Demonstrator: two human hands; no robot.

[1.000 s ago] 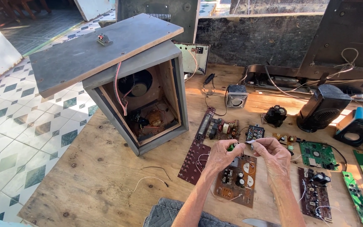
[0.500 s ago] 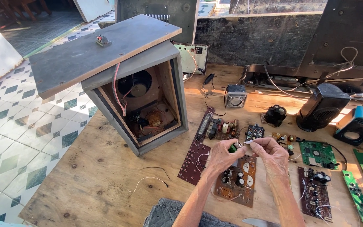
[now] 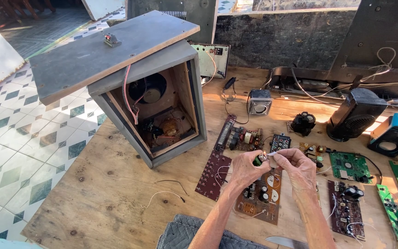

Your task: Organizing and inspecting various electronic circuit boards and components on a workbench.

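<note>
My left hand (image 3: 245, 168) and my right hand (image 3: 298, 167) meet above a brown circuit board (image 3: 260, 193) on the wooden table (image 3: 111, 184). Both pinch a small green electronic part (image 3: 260, 160) with thin metal leads between the fingertips. A dark red circuit board (image 3: 213, 174) lies just left of my left hand. An open grey speaker cabinet (image 3: 155, 106) lies on its side to the left, its red wire and inner parts showing.
Several circuit boards lie to the right, among them a green board (image 3: 350, 166) and a dark one (image 3: 345, 203). A small square speaker (image 3: 260, 101), a black speaker (image 3: 354, 113) and a blue speaker (image 3: 395, 136) stand at the back. Loose wires (image 3: 166, 191) lie near the front; a knife blade (image 3: 285, 242) shows at the bottom edge.
My hands have stayed over the brown board, with the fingertips shifting slightly on the small part. Nothing else has moved.
</note>
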